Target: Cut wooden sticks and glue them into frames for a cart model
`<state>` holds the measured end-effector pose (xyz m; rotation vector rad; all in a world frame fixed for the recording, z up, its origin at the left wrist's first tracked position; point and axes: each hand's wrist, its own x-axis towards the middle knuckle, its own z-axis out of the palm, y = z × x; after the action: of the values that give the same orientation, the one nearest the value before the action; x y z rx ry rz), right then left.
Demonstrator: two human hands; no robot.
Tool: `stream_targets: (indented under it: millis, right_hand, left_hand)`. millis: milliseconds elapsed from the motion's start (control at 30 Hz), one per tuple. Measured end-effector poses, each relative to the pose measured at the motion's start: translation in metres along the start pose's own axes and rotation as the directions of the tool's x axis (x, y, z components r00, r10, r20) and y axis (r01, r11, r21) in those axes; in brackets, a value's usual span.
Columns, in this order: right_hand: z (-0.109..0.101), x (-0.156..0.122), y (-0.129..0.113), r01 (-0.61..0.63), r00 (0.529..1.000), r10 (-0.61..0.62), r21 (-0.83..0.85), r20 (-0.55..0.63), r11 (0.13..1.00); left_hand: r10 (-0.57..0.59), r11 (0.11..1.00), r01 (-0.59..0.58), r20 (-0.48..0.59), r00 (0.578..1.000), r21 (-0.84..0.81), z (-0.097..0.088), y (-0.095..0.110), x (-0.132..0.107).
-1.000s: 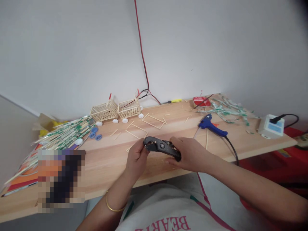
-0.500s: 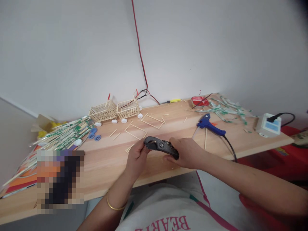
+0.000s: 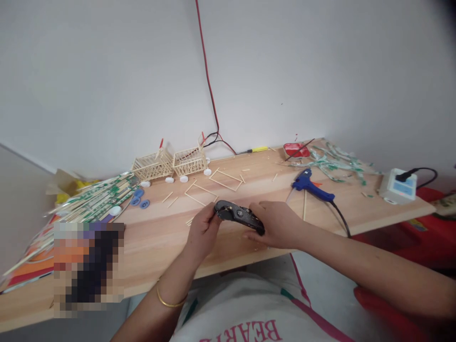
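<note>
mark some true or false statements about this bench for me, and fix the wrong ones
1. The right hand has its grip on the handles of the black hand cutters. True.
2. The blue hot-glue gun lies on the wooden table. True.
3. Nothing but the right hand is near the cutters. False: the left hand is at their head end.
4. Two small stick-built carts stand near the wall. True.
5. The hot-glue gun lies left of the carts. False: it lies to their right.
6. The carts rest on blue discs. False: their visible wheels are white.
</note>
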<state>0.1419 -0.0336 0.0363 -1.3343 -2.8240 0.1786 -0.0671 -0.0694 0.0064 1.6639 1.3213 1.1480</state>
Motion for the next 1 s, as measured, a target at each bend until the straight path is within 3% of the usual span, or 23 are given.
stream_targets:
  millis: [200,500,767,1000]
  right_hand:
    - [-0.002,-0.004,-0.002,0.008,1.0,-0.009,0.07,0.008,0.998]
    - [-0.001,-0.005,-0.005,-0.005,1.0,0.006,0.073,-0.006,0.997]
    - [-0.001,-0.007,-0.003,0.005,1.0,-0.006,0.065,0.016,0.998]
    - [0.006,-0.002,-0.001,-0.02,0.999,0.017,0.054,0.049,0.998]
  left_hand:
    - [0.041,0.998,-0.044,0.062,0.997,0.051,-0.005,0.003,0.0]
    - [0.018,0.999,-0.017,0.016,1.0,-0.028,0.002,0.001,-0.001]
    - [0.054,0.998,-0.053,0.012,0.998,-0.042,0.004,-0.003,-0.002]
    - [0.019,0.999,-0.019,-0.016,1.0,-0.027,0.006,-0.005,-0.001]
